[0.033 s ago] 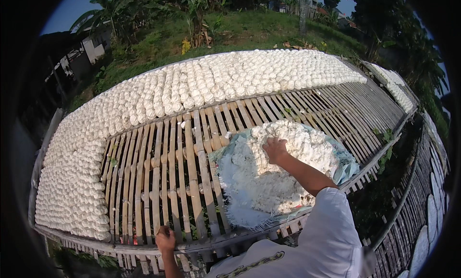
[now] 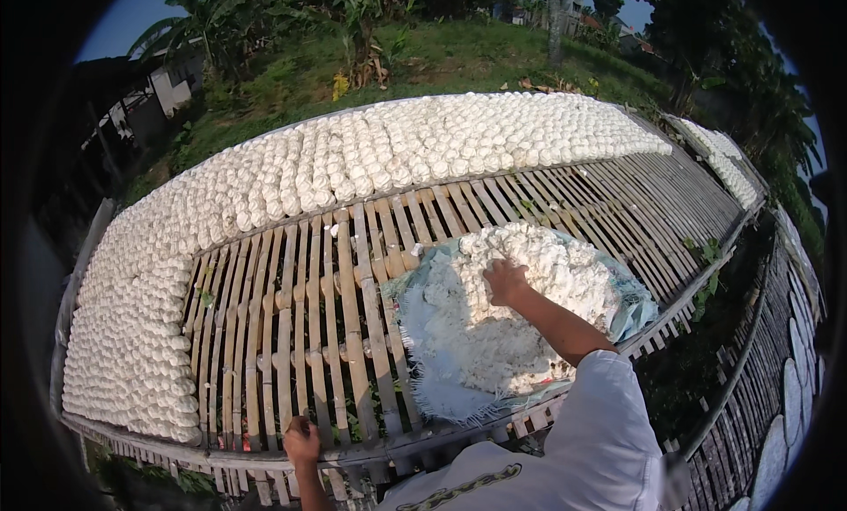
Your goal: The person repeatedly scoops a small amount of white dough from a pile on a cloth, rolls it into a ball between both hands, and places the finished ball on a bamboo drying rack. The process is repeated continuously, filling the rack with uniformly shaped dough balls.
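Observation:
My right hand (image 2: 505, 282) lies on a heap of white crumbly mass (image 2: 565, 273), with the thumb out to one side and the fingertips partly hidden in it. The heap sits on a spread-out woven plastic sack (image 2: 445, 396), blue-green and whitish with frayed edges. Under the sack is a slatted bamboo rack (image 2: 353, 334). At its near edge, left of the sack, my left hand (image 2: 302, 439) is closed, fingers curled; I cannot make out what is in it. Rows of small white lumps (image 2: 291, 176) cover the rack's far side and left end.
A bamboo rail (image 2: 397, 447) runs along the rack's near edge. Gaps show between the slats. On the right stands another rack (image 2: 732, 405) with flat pale pieces. Grass and banana plants (image 2: 362, 34) lie beyond.
My right hand has shifted very slightly down on the white heap. My left hand stays at the rack's near edge.

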Tool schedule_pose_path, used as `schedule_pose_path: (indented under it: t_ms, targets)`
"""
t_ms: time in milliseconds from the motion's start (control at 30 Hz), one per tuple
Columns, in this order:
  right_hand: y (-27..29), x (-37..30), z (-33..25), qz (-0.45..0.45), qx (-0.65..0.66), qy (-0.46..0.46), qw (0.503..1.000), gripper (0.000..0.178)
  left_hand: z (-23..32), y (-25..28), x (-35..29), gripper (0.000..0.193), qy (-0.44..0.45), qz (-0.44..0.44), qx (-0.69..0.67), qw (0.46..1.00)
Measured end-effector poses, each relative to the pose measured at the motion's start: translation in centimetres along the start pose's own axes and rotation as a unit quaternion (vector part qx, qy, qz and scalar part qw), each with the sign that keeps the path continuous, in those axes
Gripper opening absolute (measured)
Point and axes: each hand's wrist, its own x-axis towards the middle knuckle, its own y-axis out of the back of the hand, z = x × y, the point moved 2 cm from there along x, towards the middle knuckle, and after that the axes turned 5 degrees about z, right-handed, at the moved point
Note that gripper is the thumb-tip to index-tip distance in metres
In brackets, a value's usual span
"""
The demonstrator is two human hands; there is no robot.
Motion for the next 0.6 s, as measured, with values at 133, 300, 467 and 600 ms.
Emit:
schedule_pose_path:
  t_ms: [133,300,467,600]
  targets:
    - [-2.0,-0.1,-0.8,0.012,0.018,-0.032,0.999,0.061,0.1,0.0,0.0,0.022,-0.017,0.007,0.005,1.0]
    - [-2.9,-1.2,0.2,0.088,0.09,-0.01,0.992,0.052,-0.8,0.0,-0.3,0.018,-0.027,0.035,-0.082,0.996]
    - [-3.4,-2.3,5.4,0.226,0.439,-0.088,0.865,0.065,3.8,-4.2,-0.1,0.013,-0.015,0.077,-0.265,0.961]
    - [-3.5,-4.5,6.6,0.195,0.704,-0.215,0.648,0.082,14.9,-11.3,-0.6,0.009,-0.006,-0.129,-0.499,0.857]
